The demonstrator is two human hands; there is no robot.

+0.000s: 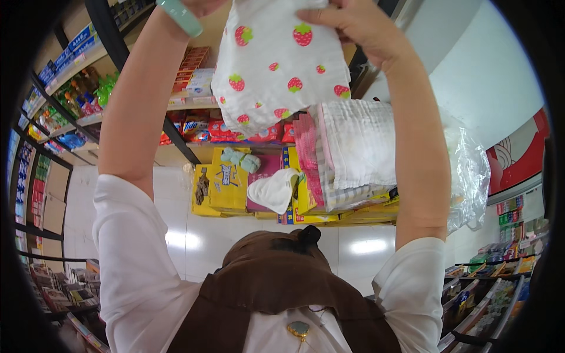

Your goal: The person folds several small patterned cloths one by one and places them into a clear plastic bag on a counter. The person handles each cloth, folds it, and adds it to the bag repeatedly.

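Observation:
A white gauze cloth printed with red strawberries (pixel 273 66) hangs in front of the shelves, high in the view. My right hand (pixel 353 26) pinches its upper right part between thumb and fingers. At the top edge my left hand (pixel 207 5) is mostly cut off beside the cloth's upper left; its grip cannot be seen. Below lie a stack of folded white cloths (pixel 359 141), pink folded fabric (pixel 309 154) and a grey-striped cloth (pixel 353 196). A white folded cloth (pixel 276 189) and a rolled pale green cloth (pixel 241 160) rest on the boxes.
Yellow cartons (pixel 227 185) stand before me, with a clear plastic bag (pixel 468 176) at their right. Store shelves (pixel 95 119) with bottles and red detergent packets (pixel 220 130) stand behind and left. More racks (pixel 481 304) are at lower right, a white wall (pixel 490 75) at upper right.

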